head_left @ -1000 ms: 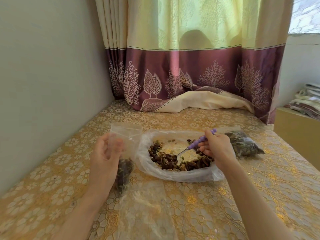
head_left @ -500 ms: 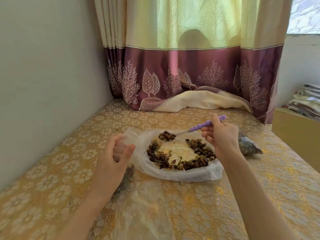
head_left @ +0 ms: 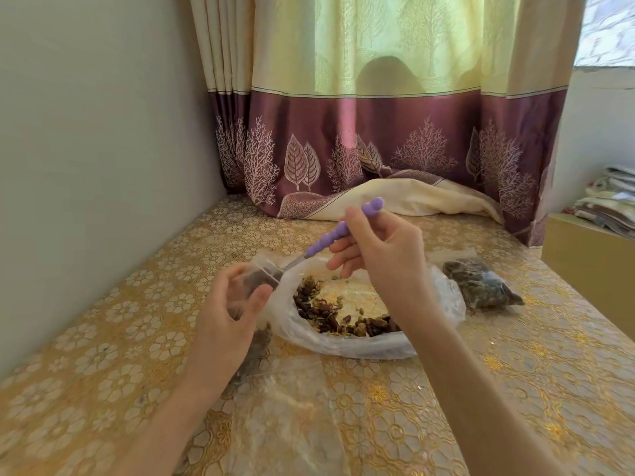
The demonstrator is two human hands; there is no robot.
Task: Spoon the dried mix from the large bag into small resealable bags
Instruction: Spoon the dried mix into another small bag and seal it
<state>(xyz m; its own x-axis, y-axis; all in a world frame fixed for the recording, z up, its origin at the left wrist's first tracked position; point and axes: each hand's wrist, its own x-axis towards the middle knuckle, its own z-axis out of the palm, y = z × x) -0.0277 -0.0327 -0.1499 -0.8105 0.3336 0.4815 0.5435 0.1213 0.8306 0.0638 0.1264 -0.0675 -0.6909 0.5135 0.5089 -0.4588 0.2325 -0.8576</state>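
Observation:
The large clear bag [head_left: 347, 347] lies open on the table with dark dried mix [head_left: 330, 316] spread inside. My right hand [head_left: 385, 259] pinches a spoon by its purple beaded handle [head_left: 338, 231], and the spoon's bowl dips into the mouth of a small resealable bag [head_left: 257, 269]. My left hand [head_left: 230, 314] holds that small bag upright by its top, left of the large bag. Its lower part, dark with mix, hangs behind my hand. A filled small bag [head_left: 481, 285] lies to the right.
The table wears a gold flowered cloth [head_left: 120, 338] and meets a wall on the left. A purple and cream curtain [head_left: 378, 149] drapes onto its far edge. Empty clear bags [head_left: 292, 407] lie near me. A wooden cabinet [head_left: 591, 266] with folded fabrics stands at right.
My right hand lifted a spoonful out of the large bag and carried it left and up to the small bag's mouth. My left hand kept hold of the small bag.

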